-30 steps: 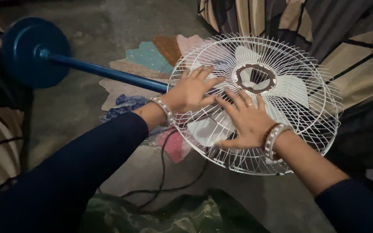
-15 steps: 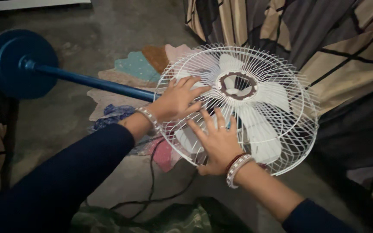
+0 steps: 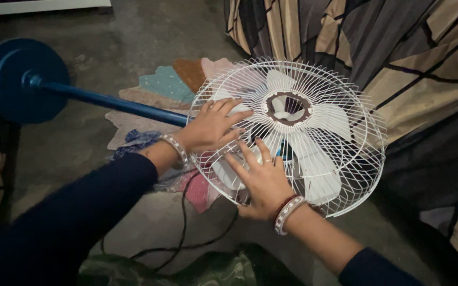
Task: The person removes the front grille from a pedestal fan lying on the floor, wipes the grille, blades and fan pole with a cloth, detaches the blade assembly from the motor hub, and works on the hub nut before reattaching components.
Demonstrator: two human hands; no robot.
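A pedestal fan lies on its side on the floor. Its white wire grille point(image 3: 335, 132) faces up, with pale blades and a dark centre ring point(image 3: 288, 108) behind the wires. My left hand point(image 3: 210, 127) rests flat on the grille's left edge, fingers spread across the wires. My right hand point(image 3: 261, 180) presses on the lower left part of the grille, thumb hooked near the rim. Both wrists wear bangles. The blue pole point(image 3: 112, 103) runs left to the round blue base point(image 3: 22, 79).
A patchwork floor mat point(image 3: 160, 85) lies under the fan. A black cord point(image 3: 184, 222) loops over the grey floor near me. Striped tan and dark fabric point(image 3: 414, 58) fills the right side. Green patterned cloth point(image 3: 186, 270) lies at the bottom edge.
My right hand has slid from the grille's middle down toward its lower left rim. The left hand stays on the left edge. The view has shifted slightly.
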